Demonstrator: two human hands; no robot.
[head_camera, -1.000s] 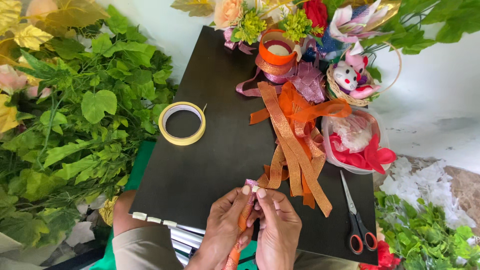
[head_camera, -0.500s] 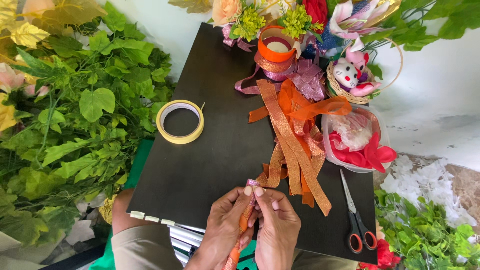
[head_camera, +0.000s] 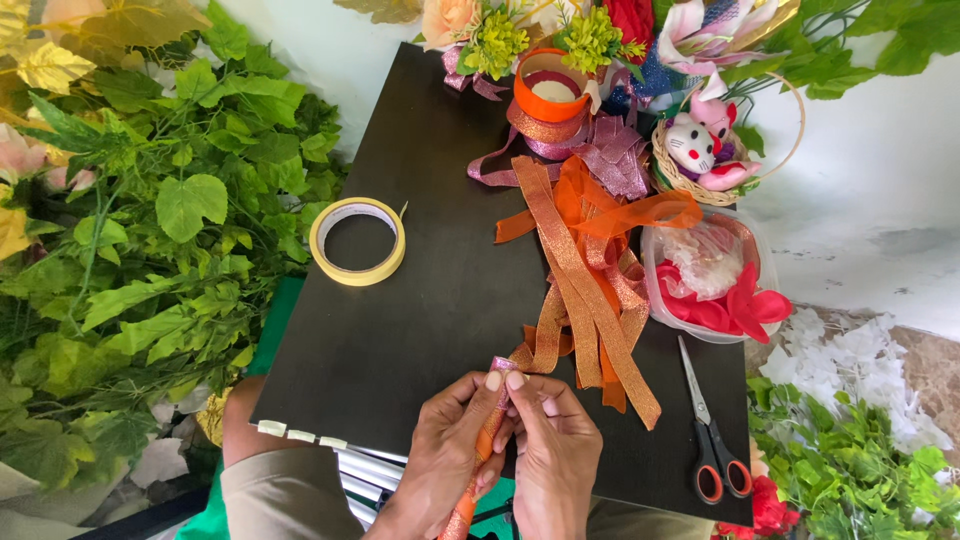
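Both hands (head_camera: 505, 450) pinch what seems a ribbon-wrapped stick (head_camera: 478, 465) upright between them.

Left hand (head_camera: 445, 455) and right hand (head_camera: 553, 455) pinching glittery ribbon strip (head_camera: 488, 425), black table (head_camera: 420, 300), tape roll (head_camera: 357, 241), scissors (head_camera: 712, 445)

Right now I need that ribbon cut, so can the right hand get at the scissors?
Probably yes. The scissors lie flat on the table just to the right of the right hand, with nothing between them. But both it and the left hand pinch the ribbon stick, so it must let go first.
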